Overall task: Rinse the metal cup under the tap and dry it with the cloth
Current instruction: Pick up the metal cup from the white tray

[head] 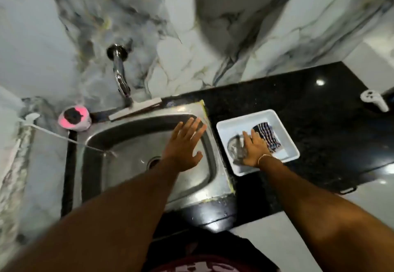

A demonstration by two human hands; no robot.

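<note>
The metal cup [235,146] lies in a white tray [283,126] on the black counter, to the right of the sink. It looks blurred. My right hand [254,146] reaches into the tray and lies over the cup's right side, with the thumb and palm around it. A dark striped cloth [267,136] sits in the same tray, just beyond my fingers. My left hand [183,143] hovers over the steel sink [128,143] with its fingers spread, holding nothing. The chrome tap [119,73] comes out of the marble wall above the sink's back edge; no water is visible.
A pink and white holder with a dark scrubber [74,119] stands at the sink's back left corner. A white strip [136,108] lies along the back rim. A white object [375,98] rests at the counter's far right. The sink drain [153,161] shows beside my left forearm.
</note>
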